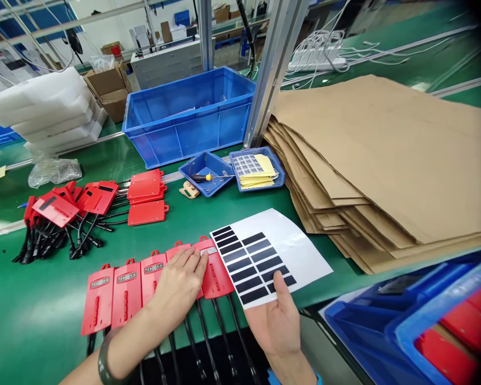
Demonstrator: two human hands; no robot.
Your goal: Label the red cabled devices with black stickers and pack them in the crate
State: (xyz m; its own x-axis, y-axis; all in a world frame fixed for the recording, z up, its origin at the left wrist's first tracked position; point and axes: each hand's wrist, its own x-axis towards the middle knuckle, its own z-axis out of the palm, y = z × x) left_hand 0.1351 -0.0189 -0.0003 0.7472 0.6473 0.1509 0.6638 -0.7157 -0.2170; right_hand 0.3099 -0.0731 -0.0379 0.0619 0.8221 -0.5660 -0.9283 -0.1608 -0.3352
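Note:
My left hand [183,278] lies over a row of red plastic cases, fingers outstretched and side by side, its fingertips touching a red case [216,275]. A greyish strip shows on that case beside the fingertips. My right hand [278,321] grips a white sheet of black stickers [282,256], thumb on top and fingers beneath; the sheet's left edge reaches over the row. At the row's left end, a red case [98,299] bears a small display label. Black cables [220,337] hang from the cases over the table's front edge. My left hand hides part of the row.
More red cases with cables [60,208] lie piled at left. Behind are a small blue tray with a screwdriver [210,174], a tray of yellow-backed label sheets [258,171] and a large blue bin [188,117]. Cardboard sheets [385,155] are stacked right, above a blue crate [361,326].

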